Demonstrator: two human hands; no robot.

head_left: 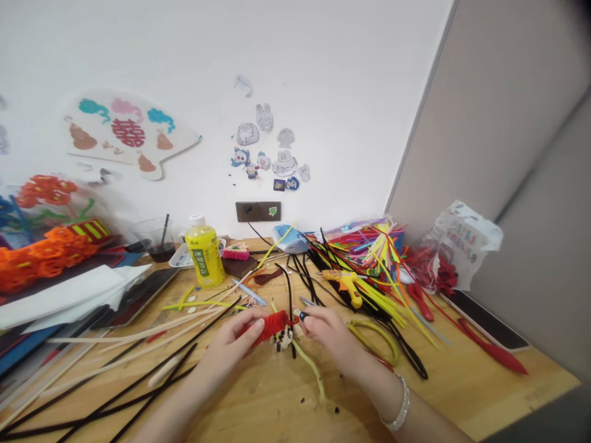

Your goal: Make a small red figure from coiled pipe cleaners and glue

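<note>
My left hand point(242, 332) is closed around a red fuzzy pipe-cleaner piece point(276, 326), its thumb on top. Just right of that piece, my right hand point(325, 326) grips a small dark object with a metallic end point(302, 315); its kind I cannot make out. The metallic end is close to the red piece's right end. Below the red piece is a black and cream fuzzy bundle point(283, 338), with a pale yellow-green stem point(311, 369) running toward me. Scissors with olive-yellow handles point(392, 347) lie partly hidden behind my right hand.
A yellow drink bottle point(204, 255) stands behind my left hand. A yellow glue gun point(346, 284) lies beyond my right hand, beside many coloured pipe cleaners point(378, 246). Black stems point(152, 369) cross the table's left. A phone point(487, 320) lies at right.
</note>
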